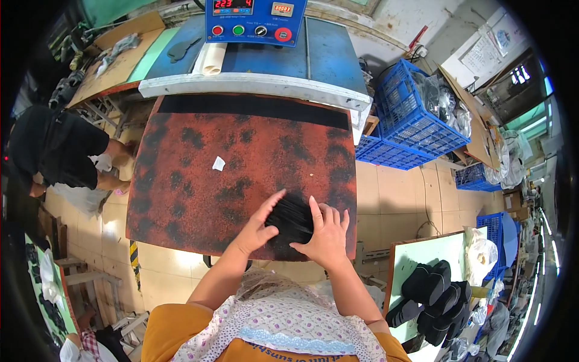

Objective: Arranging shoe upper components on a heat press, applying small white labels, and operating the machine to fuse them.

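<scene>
A stack of thin black pieces (291, 215) stands near the front right of the red-brown work board (199, 205), its layers seen as fine lines. My left hand (257, 226) rests against the stack's left side, thumb on the near side and fingers along the far edge. On the right side my right hand (327, 234) presses against it, fingers up and thumb low at the near edge. Between them both hands grip the stack. What the pieces are made of or meant as I cannot tell.
Behind the board is a blue machine (259, 60) with a control box (253, 24). A white scrap (218, 163) lies on the board. Blue crates (416, 114) stand at the right. Black padded pieces (431, 295) lie on a side table. Another person (60, 145) is at the left.
</scene>
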Available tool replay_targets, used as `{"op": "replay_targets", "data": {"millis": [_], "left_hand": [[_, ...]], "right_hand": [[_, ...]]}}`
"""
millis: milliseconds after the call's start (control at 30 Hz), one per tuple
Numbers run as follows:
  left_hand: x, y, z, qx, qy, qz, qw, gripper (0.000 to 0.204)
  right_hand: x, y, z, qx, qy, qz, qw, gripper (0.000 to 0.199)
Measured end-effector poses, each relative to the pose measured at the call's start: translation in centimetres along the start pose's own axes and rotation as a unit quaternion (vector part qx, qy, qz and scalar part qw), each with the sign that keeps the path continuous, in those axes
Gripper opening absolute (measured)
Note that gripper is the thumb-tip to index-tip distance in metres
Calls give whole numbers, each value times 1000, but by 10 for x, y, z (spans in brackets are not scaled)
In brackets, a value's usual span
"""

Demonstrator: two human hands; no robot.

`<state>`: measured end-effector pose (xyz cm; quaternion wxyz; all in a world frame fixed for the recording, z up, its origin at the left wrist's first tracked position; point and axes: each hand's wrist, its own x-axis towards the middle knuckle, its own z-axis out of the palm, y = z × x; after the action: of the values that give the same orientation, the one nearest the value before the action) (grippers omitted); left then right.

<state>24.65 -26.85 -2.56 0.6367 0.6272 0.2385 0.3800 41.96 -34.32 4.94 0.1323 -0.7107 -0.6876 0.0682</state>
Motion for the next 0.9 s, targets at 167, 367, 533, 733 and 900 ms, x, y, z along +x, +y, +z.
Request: {"op": "replay_targets", "data": {"millis": [167,367,533,733,900], "left_hand": [[8,0,10,37,8,35,999,100],[20,19,18,203,54,33,977,68],[24,13,20,62,60,-131,988,47],[21,1,10,48,-77,21,996,87],[37,-8,10,101,-152,75,980,79]], "right_hand": [[4,-1,0,9,-24,17,1000,109],[10,-8,2,10,-29,15,999,106],[7,-9,9,45,-13,34,998,106],[4,-19,14,12,-23,53,998,107],[2,-9,8,0,11,65,998,99]]}}
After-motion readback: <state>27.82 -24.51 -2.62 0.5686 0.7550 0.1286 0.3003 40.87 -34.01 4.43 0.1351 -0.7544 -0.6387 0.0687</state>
